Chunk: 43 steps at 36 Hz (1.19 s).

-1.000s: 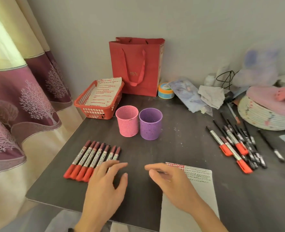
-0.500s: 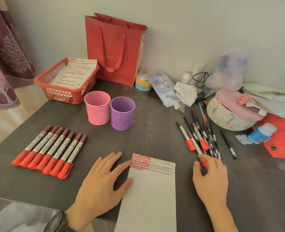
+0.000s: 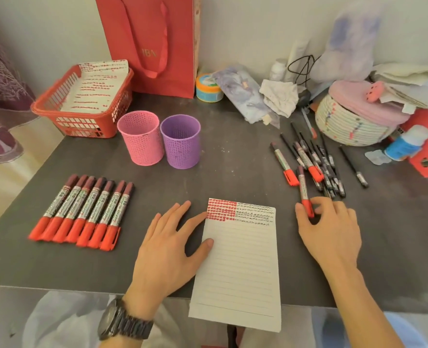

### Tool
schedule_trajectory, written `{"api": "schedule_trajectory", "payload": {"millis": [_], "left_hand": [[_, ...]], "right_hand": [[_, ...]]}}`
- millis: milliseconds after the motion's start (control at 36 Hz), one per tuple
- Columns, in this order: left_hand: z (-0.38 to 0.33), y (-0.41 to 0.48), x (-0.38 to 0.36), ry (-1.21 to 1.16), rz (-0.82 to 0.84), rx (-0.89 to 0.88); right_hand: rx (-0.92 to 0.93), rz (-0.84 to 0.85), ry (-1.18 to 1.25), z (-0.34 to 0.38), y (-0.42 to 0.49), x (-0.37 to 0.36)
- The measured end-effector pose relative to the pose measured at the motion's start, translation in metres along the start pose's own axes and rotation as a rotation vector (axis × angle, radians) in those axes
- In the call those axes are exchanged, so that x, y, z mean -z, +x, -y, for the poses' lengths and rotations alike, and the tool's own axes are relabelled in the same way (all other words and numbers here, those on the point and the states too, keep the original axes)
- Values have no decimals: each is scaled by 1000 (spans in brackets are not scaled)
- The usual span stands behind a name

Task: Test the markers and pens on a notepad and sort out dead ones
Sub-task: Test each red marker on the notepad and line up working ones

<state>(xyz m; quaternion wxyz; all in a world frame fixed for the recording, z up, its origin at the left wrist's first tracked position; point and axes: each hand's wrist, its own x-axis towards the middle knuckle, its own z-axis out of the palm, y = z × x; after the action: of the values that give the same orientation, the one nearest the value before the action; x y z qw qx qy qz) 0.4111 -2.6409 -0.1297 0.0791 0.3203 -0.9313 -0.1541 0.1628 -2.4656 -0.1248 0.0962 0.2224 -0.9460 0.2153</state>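
We judge the step in hand to be the taking of the next untested marker. The right hand [image 3: 329,229] is at the near edge of the heap of pens and markers [image 3: 318,162], which lies just beyond its fingertips. Thumb and curled fingers pinch the red capped end of one marker [image 3: 304,190]. Its barrel points away from the hand and appears to lie on the table [image 3: 233,167]. We cannot tell whether it is lifted at all.

The left hand [image 3: 167,247] lies flat with fingers spread and holds nothing. Its thumb tip and forefinger tip rest on the left edge of the notepad [image 3: 238,267], which lies between the two hands. The far end of the page carries red and black test marks; the lines nearer the hands are blank.

To the left of the left hand, well apart, a row of markers [image 3: 82,212] lies side by side. Beyond that hand, a pink cup [image 3: 140,138] and a purple cup [image 3: 181,141] stand touching.

In our judgement the next move calls for lifting the marker, uncapping it, which likely needs the left hand, and stroking a blank line.
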Motion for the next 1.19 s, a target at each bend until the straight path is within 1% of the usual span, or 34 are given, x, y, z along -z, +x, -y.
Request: {"api": "schedule_trajectory", "payload": {"millis": [194, 278, 361, 417, 500, 528, 611, 694, 722, 778, 833, 889, 917, 972, 1028, 1083, 1139, 1194], "left_hand": [[-2, 0, 0, -11, -3, 3], [-2, -1, 1, -22, -9, -1], [-1, -1, 1, -44, -13, -2], [-3, -2, 0, -92, -28, 3], [-2, -11, 0, -222, -83, 48], [-2, -16, -1, -263, -103, 63], [-3, -34, -1, -360, -179, 93], [-9, -54, 1, -494, -225, 122], [-11, -62, 3, -563, -244, 138], [-15, -79, 7, -691, -306, 173], [-20, -101, 11, -740, -367, 195], [-24, -125, 12, -764, -373, 218], [-27, -137, 13, -782, -349, 227], [-32, -158, 15, -815, -244, 236], [-38, -172, 15, -840, -108, 221], [-45, -177, 12, -930, -15, 189], [-50, -177, 9, -1104, 0, 210], [-51, -173, 8, -1220, -4, 237]], "right_hand": [[-58, 12, 72, 2, -17, 7], [-106, 70, 136, 1, -28, 11], [-172, 143, 275, -2, -45, 19], [-249, 177, 429, -1, -61, 27], [-357, 182, 777, 12, -88, 46], [-385, 207, 890, 16, -100, 51], [-394, 350, 1180, 33, -138, 64], [-464, 491, 1378, 44, -173, 65], [-475, 556, 1404, 49, -184, 64], [-434, 667, 1447, 57, -203, 60], [-424, 705, 1486, 63, -218, 56], [-420, 733, 1474, 65, -230, 55], [-428, 741, 1457, 66, -234, 55], [-467, 752, 1445, 66, -239, 57], [-411, 765, 1411, 67, -240, 59], [-346, 776, 1384, 69, -239, 59], [-320, 776, 1413, 71, -237, 62], [-324, 757, 1406, 72, -234, 64]]}}
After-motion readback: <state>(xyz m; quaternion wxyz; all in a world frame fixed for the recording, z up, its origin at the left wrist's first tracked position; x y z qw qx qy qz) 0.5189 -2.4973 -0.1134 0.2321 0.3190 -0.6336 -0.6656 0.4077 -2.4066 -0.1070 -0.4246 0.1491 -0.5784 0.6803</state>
